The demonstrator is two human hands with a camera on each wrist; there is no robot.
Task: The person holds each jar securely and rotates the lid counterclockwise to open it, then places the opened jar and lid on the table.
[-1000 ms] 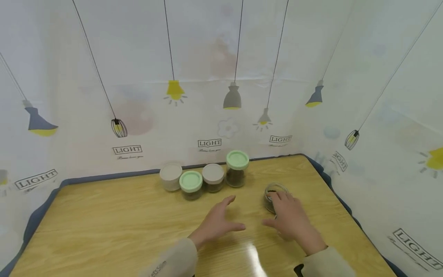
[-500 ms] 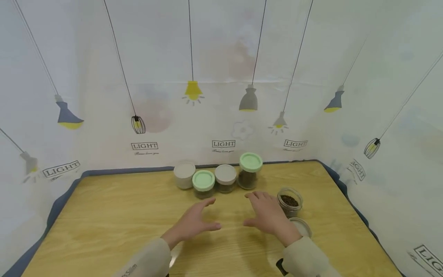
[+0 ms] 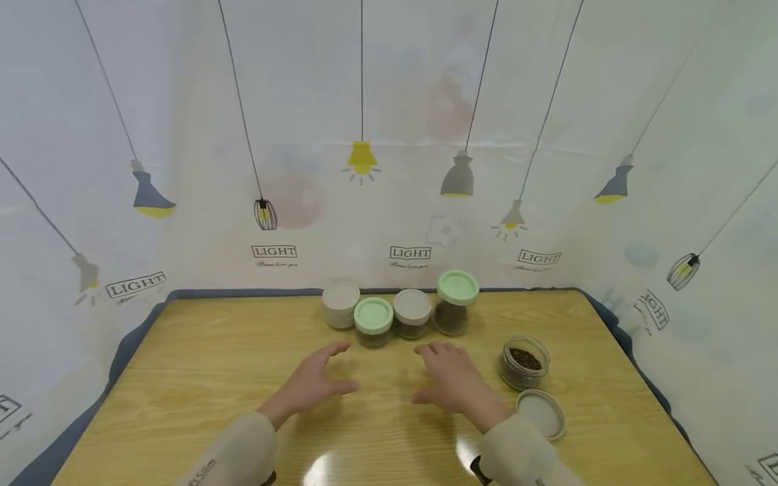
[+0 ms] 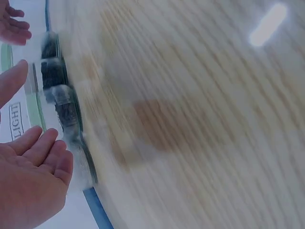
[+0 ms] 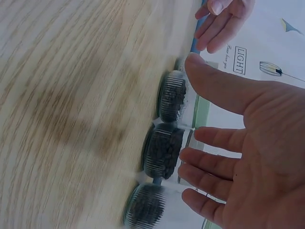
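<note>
Both hands hover above the wooden table, apart from each other and holding nothing. My left hand (image 3: 310,380) has its thumb spread from loosely bent fingers, in front of the short green-lidded jar (image 3: 373,321). My right hand (image 3: 452,379) is held much the same way, in front of the grey-lidded jar (image 3: 412,312) and the tall green-lidded jar (image 3: 457,300). A white-lidded jar (image 3: 341,304) ends the row at the left. Right of my right hand stands an uncovered glass jar (image 3: 525,362) with dark brown granules in it. Its neighbour is a loose pale lid (image 3: 541,414) lying flat.
The row of lidded jars stands near the back edge of the wooden table (image 3: 200,385). Behind and on both sides hangs a pale cloth (image 3: 377,223) printed with lamps. A blue border (image 3: 632,358) runs along the table's edges.
My right hand has moved left, away from the uncovered jar, bringing that jar and the loose lid into full view. The head view has turned left. The lidded jars stay in their row.
</note>
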